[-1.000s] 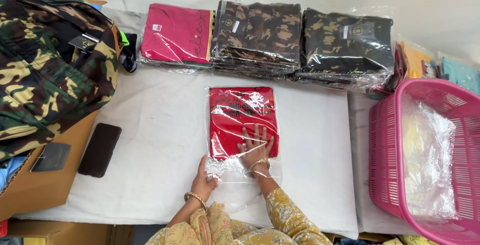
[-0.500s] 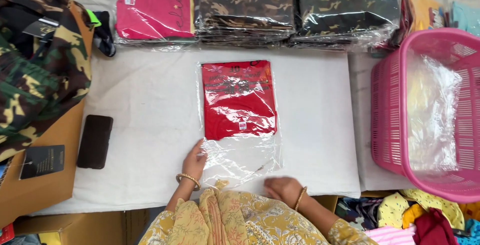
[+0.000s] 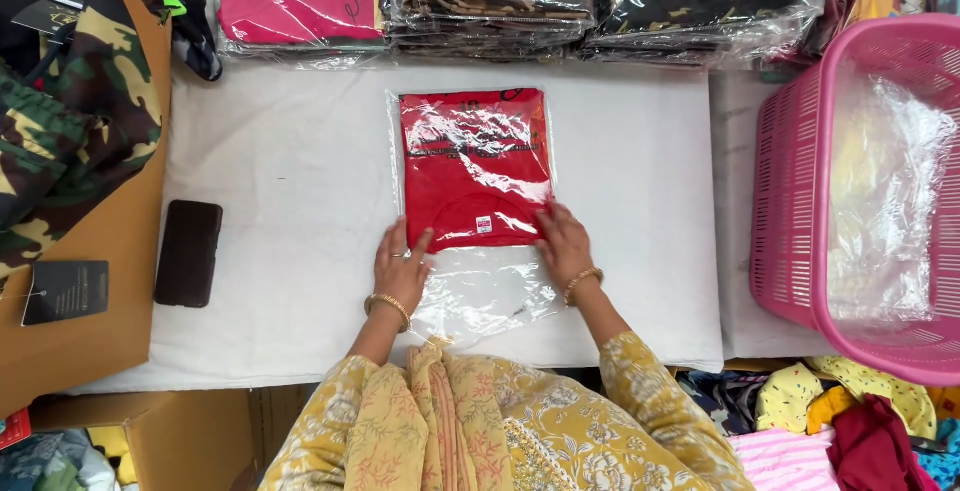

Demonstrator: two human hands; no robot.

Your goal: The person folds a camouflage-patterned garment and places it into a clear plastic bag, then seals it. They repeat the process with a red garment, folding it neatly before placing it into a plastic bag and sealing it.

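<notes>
Below, I see both hands lying flat, fingers spread, on a clear plastic bag that holds a folded red cotton garment. My left hand presses the bag at the garment's near left corner; my right hand presses at its near right corner. Neither grips anything. Under them stretches a white cloth-covered table. Beyond my fingers run stacks of bagged pink and camouflage clothes. Left of my left hand lies a black phone beside a brown cardboard box; right of my right hand stands a pink plastic basket.
</notes>
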